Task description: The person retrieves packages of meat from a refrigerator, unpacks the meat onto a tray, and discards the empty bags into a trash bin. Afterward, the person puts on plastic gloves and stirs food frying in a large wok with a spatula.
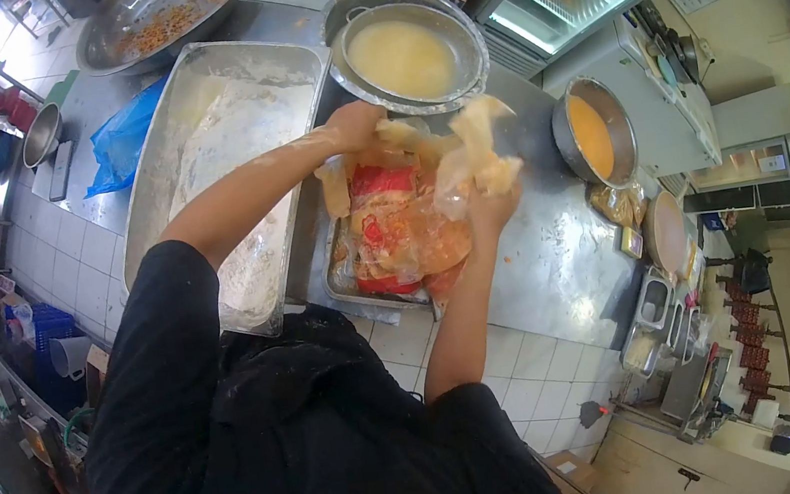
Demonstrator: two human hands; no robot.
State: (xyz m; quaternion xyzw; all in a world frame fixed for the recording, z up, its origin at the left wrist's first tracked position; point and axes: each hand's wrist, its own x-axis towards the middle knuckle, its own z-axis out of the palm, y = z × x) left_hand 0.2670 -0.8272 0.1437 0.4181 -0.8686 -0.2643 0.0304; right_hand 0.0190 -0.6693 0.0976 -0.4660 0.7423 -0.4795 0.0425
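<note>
Black shirt [344, 456], hands [495, 205] holding plastic [452, 184]

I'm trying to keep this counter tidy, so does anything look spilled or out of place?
Small orange bits lie on the shiny steel table, outside the shallow metal tray under the red-and-clear plastic bag. They look like spilled food.

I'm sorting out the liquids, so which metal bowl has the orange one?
The right-hand bowl on the steel table; the pale yellow liquid is in another bowl, set inside a larger basin.
</note>
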